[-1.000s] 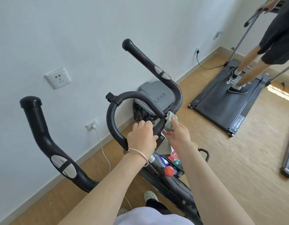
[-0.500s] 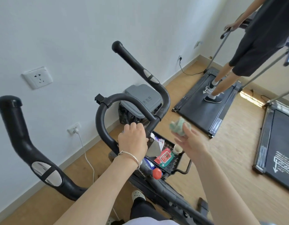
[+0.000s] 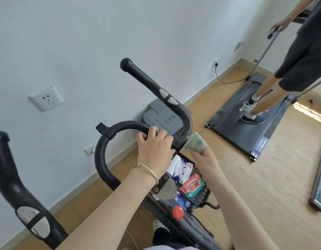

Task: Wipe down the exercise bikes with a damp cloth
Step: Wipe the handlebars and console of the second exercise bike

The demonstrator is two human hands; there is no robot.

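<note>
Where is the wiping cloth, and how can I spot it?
Find the black bike handlebar in the middle. Just right of its bend, the right hand pinches the cloth. It is a small, pale green bundle, unlike the red packet in the basket below.

The grey bin lid (image 3: 161, 116) reads "生活垃", the rest hidden; white lettering (image 3: 247, 107) on the treadmill belt (image 3: 237, 130) is illegible.

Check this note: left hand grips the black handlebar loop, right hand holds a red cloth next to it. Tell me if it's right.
Wrong on one point: the head view shows the cloth in the right hand is pale green, not red. The left hand does grip the black handlebar loop, with the cloth next to it.
</note>
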